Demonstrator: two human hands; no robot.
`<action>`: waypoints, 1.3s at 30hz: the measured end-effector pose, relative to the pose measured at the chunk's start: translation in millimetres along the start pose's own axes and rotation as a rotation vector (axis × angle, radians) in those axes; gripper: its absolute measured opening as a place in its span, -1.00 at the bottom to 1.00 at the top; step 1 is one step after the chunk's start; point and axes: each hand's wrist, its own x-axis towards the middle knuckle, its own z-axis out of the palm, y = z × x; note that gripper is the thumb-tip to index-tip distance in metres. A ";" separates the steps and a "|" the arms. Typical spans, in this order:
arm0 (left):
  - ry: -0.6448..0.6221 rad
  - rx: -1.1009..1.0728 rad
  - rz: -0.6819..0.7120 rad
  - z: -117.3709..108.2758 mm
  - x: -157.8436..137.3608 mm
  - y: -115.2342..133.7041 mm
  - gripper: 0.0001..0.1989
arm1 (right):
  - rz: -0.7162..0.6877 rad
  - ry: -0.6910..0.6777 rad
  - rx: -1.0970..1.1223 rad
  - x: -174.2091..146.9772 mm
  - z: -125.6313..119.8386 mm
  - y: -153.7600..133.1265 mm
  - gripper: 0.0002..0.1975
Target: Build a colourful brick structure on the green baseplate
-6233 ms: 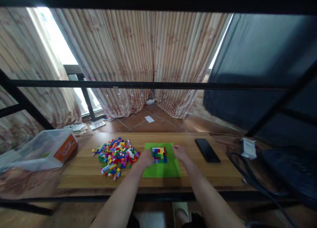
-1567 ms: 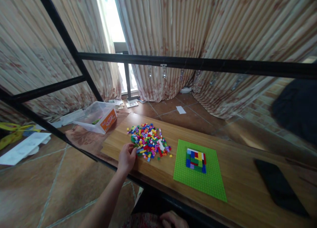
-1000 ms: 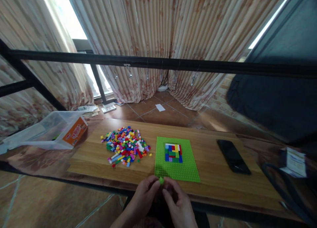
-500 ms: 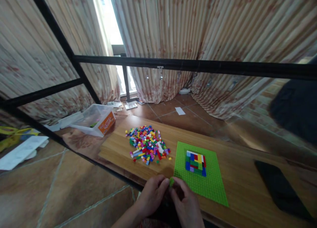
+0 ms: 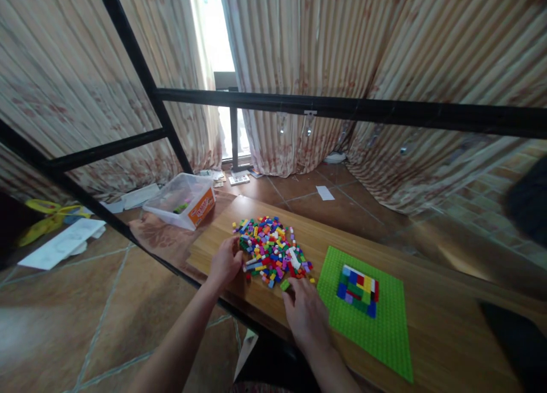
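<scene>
My left hand (image 5: 226, 262) is at the left edge of a pile of small coloured building bricks (image 5: 273, 250), thumb and fingers apart around its nearest bricks. I see nothing held in it. In front of the pile, my right hand (image 5: 305, 310) pinches a light green brick (image 5: 285, 285) between thumb and fingers. To the right of that hand lies a green baseplate (image 5: 384, 342). On it sits a low, roughly square build (image 5: 359, 290) of blue, red, yellow, green and white bricks.
The wooden bench (image 5: 299, 222) carries the bricks and baseplate, with a dark flat object (image 5: 508, 330) at its right end. A clear plastic box (image 5: 175, 202) with an orange label stands beyond the left end. A black metal rail (image 5: 265, 101) crosses behind.
My hands have come apart from in front of me. The left has reached forward to the pile; the right has moved toward the pile's front with the green brick. The view has turned left.
</scene>
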 end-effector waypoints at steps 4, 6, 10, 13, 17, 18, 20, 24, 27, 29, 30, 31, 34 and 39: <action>-0.022 0.046 0.012 5.4 0.1 6.6 -0.58 | -0.010 0.028 0.007 1.5 2.7 1.8 -0.70; -0.005 0.068 0.009 6.7 0.0 8.6 -0.57 | -0.019 0.051 0.022 -1.5 3.3 5.8 -0.69; 0.024 0.084 -0.001 8.8 -0.4 8.2 -0.57 | -0.022 0.112 0.043 -16.2 2.2 22.0 -0.76; 0.051 0.047 -0.016 9.2 -1.2 6.2 -0.56 | -0.004 0.137 0.070 -30.4 -2.4 39.1 -0.78; 0.040 0.027 -0.003 6.5 -3.0 4.3 -0.57 | 0.017 0.103 0.128 -45.1 -13.4 57.0 -0.76; 0.032 0.031 0.008 5.6 -4.0 4.6 -0.57 | 0.019 0.092 0.144 -47.6 -16.2 59.4 -0.76; 0.032 0.029 0.033 4.1 -8.0 6.8 -0.58 | 0.025 0.081 0.172 -51.1 -20.7 61.1 -0.77; 0.067 0.003 0.130 8.1 -23.5 21.1 -0.62 | 0.041 0.080 0.204 -54.9 -24.6 53.8 -0.78; 0.029 0.066 0.265 17.6 -33.9 35.8 -0.70 | 0.057 0.070 0.219 -56.2 -24.8 44.5 -0.78; 0.021 0.138 0.315 24.4 -36.2 43.3 -0.76 | 0.060 0.061 0.221 -56.4 -24.9 39.9 -0.79; 0.024 0.166 0.325 27.1 -36.0 45.8 -0.78 | 0.062 0.058 0.221 -56.5 -25.0 38.5 -0.80; 0.027 0.186 0.335 29.3 -35.1 47.6 -0.80 | 0.062 0.057 0.221 -56.5 -25.3 37.5 -0.80; 0.039 0.208 0.368 32.0 -32.2 49.5 -0.83 | 0.065 0.063 0.224 -56.4 -26.1 36.7 -0.81; 0.103 0.147 0.393 32.1 -33.1 48.5 -0.82 | 0.068 0.072 0.246 -55.7 -26.3 37.0 -0.83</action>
